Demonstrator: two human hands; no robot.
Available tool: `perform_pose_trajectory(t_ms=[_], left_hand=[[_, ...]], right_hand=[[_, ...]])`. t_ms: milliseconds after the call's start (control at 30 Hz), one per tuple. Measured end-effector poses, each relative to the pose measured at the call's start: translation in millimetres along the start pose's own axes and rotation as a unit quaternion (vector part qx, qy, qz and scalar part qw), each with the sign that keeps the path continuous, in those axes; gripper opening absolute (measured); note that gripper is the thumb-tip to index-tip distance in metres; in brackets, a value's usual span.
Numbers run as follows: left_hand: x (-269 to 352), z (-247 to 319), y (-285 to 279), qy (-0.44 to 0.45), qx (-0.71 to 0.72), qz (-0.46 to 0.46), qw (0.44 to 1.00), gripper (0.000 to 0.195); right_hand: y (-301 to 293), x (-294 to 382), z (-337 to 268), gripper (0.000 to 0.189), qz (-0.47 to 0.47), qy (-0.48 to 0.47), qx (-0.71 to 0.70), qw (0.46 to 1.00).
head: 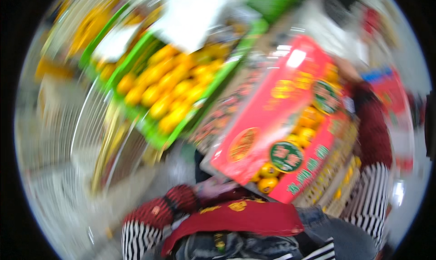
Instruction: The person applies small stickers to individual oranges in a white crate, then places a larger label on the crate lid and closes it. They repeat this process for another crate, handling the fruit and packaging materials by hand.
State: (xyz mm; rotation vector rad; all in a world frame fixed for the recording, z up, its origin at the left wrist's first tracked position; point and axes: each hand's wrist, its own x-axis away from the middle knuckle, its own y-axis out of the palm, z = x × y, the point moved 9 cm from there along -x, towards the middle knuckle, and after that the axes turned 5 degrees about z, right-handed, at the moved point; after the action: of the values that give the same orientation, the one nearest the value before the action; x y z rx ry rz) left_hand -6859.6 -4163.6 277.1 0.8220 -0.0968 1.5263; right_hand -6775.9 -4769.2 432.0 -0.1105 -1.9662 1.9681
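Note:
Before me lies a red printed fruit box (262, 107) in clear wrap, tilted, with orange citrus fruit showing along its right side. My left hand (216, 188), blurred, is at the box's near left corner and seems to support it from beneath; its fingers are partly hidden. At the box's far right side is my right hand (345, 69), gripping that edge. Both sleeves are dark red over black and white stripes. Below the box's right edge are yellow slatted crates (323, 181).
A green crate (150, 137) of yellow-orange fruit stands at left, a white sheet (192, 18) over its far part. Beside it is another green crate (88, 52). Farther right sits a red and blue box (391, 90). Patterned small items (221, 117) lie between crate and box.

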Motion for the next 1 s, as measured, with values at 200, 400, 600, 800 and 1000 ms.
perform_pose_trajectory(t_ms=[200,400,600,800,1000], left_hand=[[-46,-52,44,0.072,0.291,0.078,0.951,0.051],[-41,-24,33,0.160,0.090,0.211,0.960,0.058],[-3,-26,18,0.282,0.100,0.268,0.916,0.045],[2,-78,2,0.293,0.265,0.334,0.856,0.041],[35,-130,-35,0.347,0.435,0.440,0.705,0.031]], right_hand=[[49,5,40,0.079,-0.031,0.215,-0.463,0.859],[67,23,16,0.071,-0.051,0.280,-0.675,0.681],[37,43,28,0.068,-0.030,0.241,-0.618,0.748],[-16,111,-4,0.064,0.059,0.243,-0.659,0.709],[-50,198,-116,0.065,0.073,0.217,-0.708,0.668]])
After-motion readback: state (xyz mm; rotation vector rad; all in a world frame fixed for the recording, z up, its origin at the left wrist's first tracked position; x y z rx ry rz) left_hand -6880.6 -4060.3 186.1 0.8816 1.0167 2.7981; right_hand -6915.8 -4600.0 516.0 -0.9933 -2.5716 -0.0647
